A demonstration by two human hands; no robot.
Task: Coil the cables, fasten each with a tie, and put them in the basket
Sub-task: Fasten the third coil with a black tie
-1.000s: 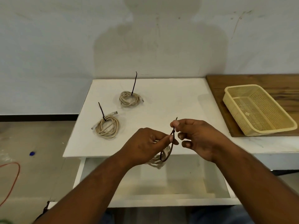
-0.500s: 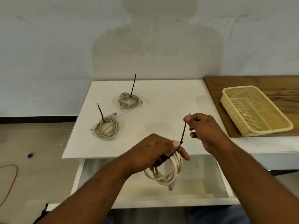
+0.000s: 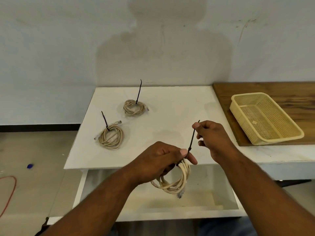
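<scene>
above near bench [image 3: 153,133] edge: left hand [image 3: 158,162] gripping coiled cable [image 3: 175,181], right hand [image 3: 211,135] pinching tie [image 3: 191,142] tail; cinching step, basket [image 3: 265,120] drop likely next.

Three coiled cables [image 3: 173,181] [image 3: 110,136] [image 3: 133,107], three black ties [image 3: 191,142] [image 3: 105,120] [image 3: 139,91], one basket [image 3: 265,118], two hands [image 3: 158,160] [image 3: 213,138]

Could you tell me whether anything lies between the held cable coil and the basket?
Nothing visible does: the coil hangs from the left hand, and only bare tabletop separates it from the basket.
</scene>
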